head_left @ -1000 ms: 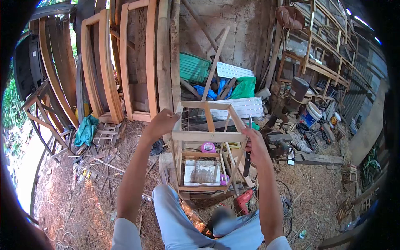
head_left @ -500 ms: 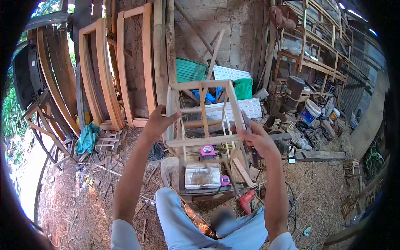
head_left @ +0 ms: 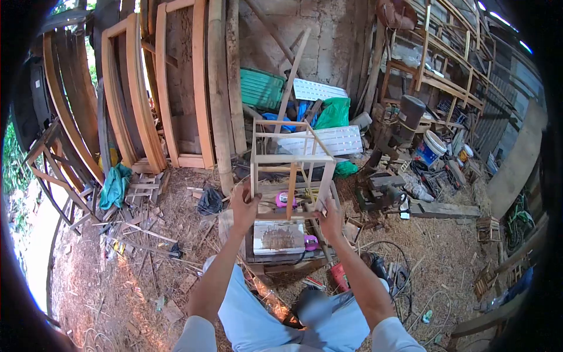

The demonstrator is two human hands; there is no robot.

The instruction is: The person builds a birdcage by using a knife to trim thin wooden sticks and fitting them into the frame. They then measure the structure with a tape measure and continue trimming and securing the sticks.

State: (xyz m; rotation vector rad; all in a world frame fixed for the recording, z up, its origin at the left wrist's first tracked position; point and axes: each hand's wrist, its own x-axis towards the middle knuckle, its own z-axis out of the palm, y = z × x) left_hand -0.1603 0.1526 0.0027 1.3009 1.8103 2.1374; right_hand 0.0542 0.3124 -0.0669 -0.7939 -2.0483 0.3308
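A small box-shaped wooden frame point(head_left: 293, 159) stands over the low work table point(head_left: 226, 226) in front of me. At its lower left corner, my left hand point(head_left: 244, 206) grips the wood, thumb and fingers around the corner. My right hand point(head_left: 329, 220) holds the lower right corner. A darker upright strip point(head_left: 291, 190) crosses the frame's near face. Behind and below it are a pink tape measure point(head_left: 285, 199), a stained white case point(head_left: 278, 237) and a purple tape measure point(head_left: 311, 242).
A red power tool point(head_left: 339, 277) lies by my right knee. Large wooden frames point(head_left: 141, 94) lean at the left. Beyond the table are a green crate point(head_left: 261, 88) and white slatted panels point(head_left: 321, 141). At the right are a paint bucket point(head_left: 431, 148) and a timber beam point(head_left: 444, 210).
The wooden frame has come down and tipped so its near face stands more upright. Both hands moved lower and closer together with it. The view has shifted slightly.
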